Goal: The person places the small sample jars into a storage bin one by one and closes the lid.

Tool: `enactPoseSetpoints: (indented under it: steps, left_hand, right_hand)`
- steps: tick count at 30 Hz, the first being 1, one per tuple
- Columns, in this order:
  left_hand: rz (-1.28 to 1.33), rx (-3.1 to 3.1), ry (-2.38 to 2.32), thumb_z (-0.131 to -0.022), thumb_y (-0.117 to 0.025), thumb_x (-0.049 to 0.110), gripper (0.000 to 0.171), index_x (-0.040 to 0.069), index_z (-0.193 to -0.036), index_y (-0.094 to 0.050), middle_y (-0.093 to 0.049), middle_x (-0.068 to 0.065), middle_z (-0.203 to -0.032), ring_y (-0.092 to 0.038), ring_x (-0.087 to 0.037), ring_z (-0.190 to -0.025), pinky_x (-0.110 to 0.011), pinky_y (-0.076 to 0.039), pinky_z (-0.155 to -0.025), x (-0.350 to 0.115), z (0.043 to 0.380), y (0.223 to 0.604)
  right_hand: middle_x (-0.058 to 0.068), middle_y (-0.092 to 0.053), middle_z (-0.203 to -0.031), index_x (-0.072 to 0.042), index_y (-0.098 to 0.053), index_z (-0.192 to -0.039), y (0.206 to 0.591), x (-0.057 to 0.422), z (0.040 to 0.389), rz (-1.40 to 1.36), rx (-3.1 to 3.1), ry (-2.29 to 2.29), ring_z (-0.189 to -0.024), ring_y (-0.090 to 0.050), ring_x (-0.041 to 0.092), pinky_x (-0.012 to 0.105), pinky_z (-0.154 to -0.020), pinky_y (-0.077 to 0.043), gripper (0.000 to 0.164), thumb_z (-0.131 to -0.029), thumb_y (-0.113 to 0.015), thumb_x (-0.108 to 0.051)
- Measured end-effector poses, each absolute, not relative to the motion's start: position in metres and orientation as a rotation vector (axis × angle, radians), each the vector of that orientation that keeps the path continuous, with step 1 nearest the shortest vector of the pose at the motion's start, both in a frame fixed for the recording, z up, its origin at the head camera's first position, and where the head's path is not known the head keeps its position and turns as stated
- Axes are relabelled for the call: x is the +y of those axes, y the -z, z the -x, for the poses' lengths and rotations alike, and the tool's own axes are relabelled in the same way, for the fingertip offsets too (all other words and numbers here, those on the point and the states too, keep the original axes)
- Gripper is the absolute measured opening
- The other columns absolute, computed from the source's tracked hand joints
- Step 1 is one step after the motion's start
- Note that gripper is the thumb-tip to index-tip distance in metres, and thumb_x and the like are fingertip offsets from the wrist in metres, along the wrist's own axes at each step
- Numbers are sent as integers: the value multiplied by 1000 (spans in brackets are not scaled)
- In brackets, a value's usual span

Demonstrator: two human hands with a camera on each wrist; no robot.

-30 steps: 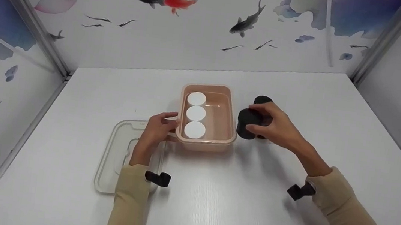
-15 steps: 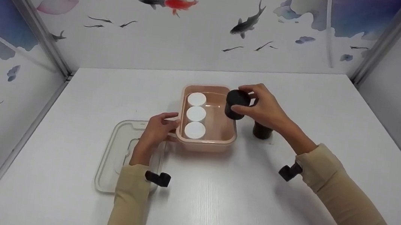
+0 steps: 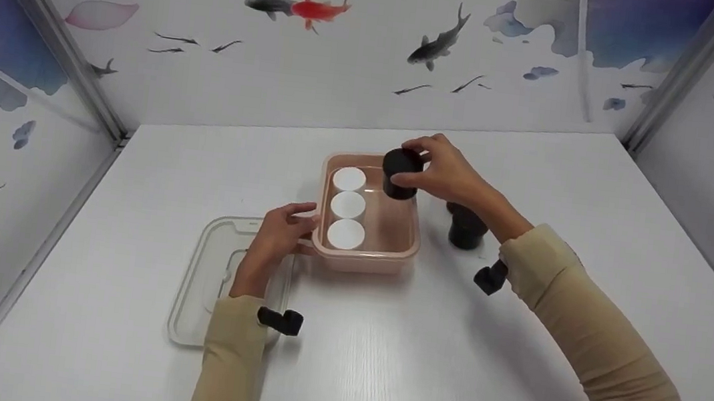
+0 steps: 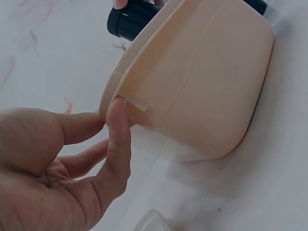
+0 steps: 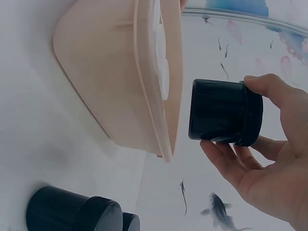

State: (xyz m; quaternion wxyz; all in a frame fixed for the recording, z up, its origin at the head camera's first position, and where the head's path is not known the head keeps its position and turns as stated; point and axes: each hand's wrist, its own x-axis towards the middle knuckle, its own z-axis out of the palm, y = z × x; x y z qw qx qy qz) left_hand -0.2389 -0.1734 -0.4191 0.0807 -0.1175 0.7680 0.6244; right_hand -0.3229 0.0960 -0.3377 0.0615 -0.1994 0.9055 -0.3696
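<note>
We saw the lid (image 3: 211,271) partly, past the left arm (image 3: 230,354). The left hand's (image 3: 281,231) fingers pinched the box's (image 3: 363,263) rim; inside showed three white tops (image 3: 348,205), sides mostly hidden. Over its right half, the right hand's (image 3: 446,172) fingers clasped a wide-capped black jar (image 5: 221,110). Two others (image 3: 466,233) on the tabletop (image 3: 345,360) showed incompletely.

Clock centred on the peach rectangular plastic tub (image 3: 365,265): you've got room inside from 2 to 5. Three white disc-topped containers (image 3: 348,205) block 9, your left hand (image 3: 281,232) the rim near 8, two black cylindrical jars (image 3: 466,232) outside past 3.
</note>
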Motion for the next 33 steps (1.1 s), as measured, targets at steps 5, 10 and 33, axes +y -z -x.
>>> enactPoseSetpoints:
  steps: [5,10,33]
  left_hand:
    - [344,2302,-1868,-102,-59,17,42,10,-143,-54,-65,-17,-125,-71,-21,-95,-29,-64,-71,-174,239,418]
    - [338,2309,-1864,-102,-59,17,42,10,-143,-53,-65,-17,-126,-71,-21,-95,-29,-64,-71,-175,239,417]
    - [323,2279,-1889,-102,-59,17,42,10,-143,-53,-66,-18,-124,-70,-19,-95,-28,-63,-71,-174,238,419]
  right_hand:
    - [18,-45,-146,-5,-48,-145,337,89,332,572,2717,1091,-131,-51,34,46,-104,-51,68,-87,-75,-29]
    - [19,-48,-145,-2,-46,-146,338,79,340,556,2719,1067,-129,-52,32,44,-106,-51,68,-89,-73,-28]
    - [23,-44,-140,2,-42,-145,350,42,356,496,2755,712,-125,-51,31,42,-105,-52,67,-89,-72,-21]
